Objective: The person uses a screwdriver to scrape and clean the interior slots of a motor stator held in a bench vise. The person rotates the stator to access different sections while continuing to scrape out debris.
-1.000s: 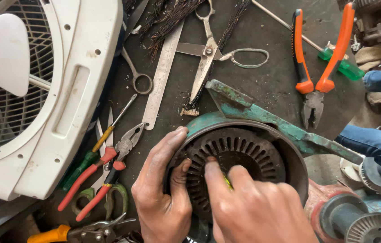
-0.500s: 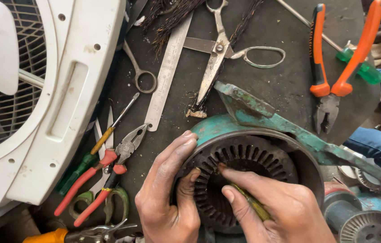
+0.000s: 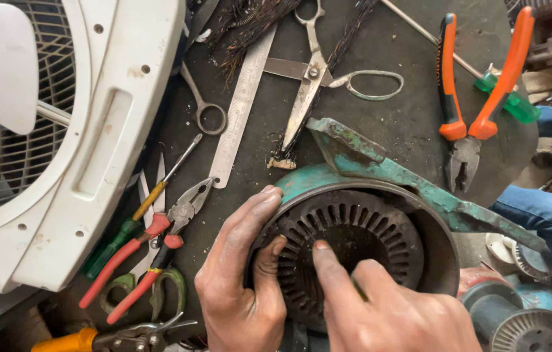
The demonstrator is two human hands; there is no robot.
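- Motor stator (image 3: pixel 354 241), dark slotted ring in a teal housing, sits low-centre on the table (image 3: pixel 406 52).
- Left hand (image 3: pixel 243 287) grips the stator's left rim, thumb inside.
- Right hand (image 3: pixel 380 313) holds a thin green tool, index finger pressed into the bore.
- Orange-handled pliers (image 3: pixel 471 98) lie top right, scissors (image 3: pixel 315 78) top centre.

Dark, grimy tabletop (image 3: pixel 406 137) carries a teal-painted round metal motor housing (image 3: pixel 354 176), steel scissors (image 3: pixel 315 78) and a steel ruler (image 3: pixel 243 104). Orange-handled pliers (image 3: pixel 471 111) lie far right; red-handled pliers (image 3: pixel 158 248) near left, beside a white plastic fan casing (image 3: pixel 106 130).
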